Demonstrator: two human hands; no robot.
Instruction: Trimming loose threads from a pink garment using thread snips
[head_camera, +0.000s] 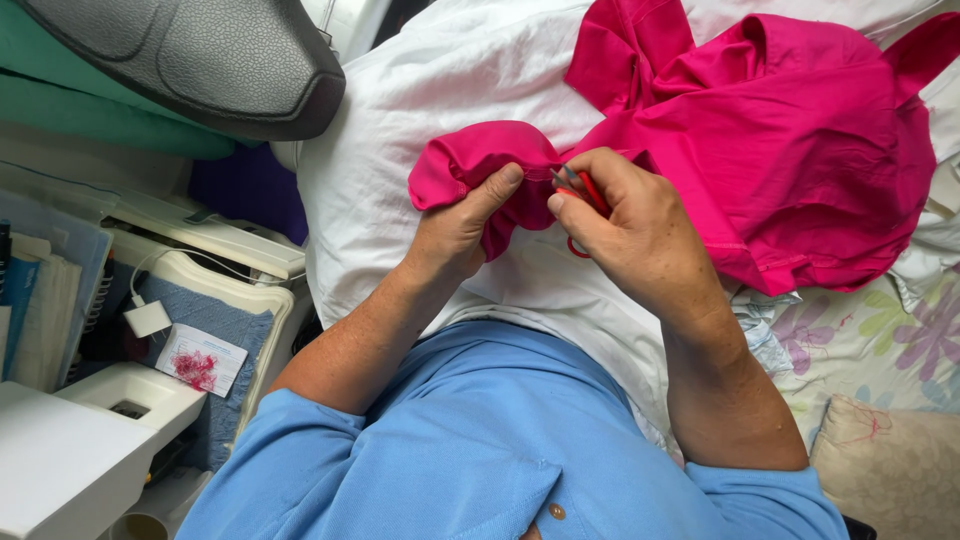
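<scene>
Gripping bunched pink fabric (480, 165), the left hand (455, 225) holds firm — right hand (630, 235) pinches small red scissors (588, 188) beside it

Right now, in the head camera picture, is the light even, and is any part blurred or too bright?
Head view: soft, even light; the pink garment and both hands, left hand and right hand, are sharp; the white cloth is bright, nearly washed out; the small red-handled tool is mostly hidden; edges bend slightly.
</scene>
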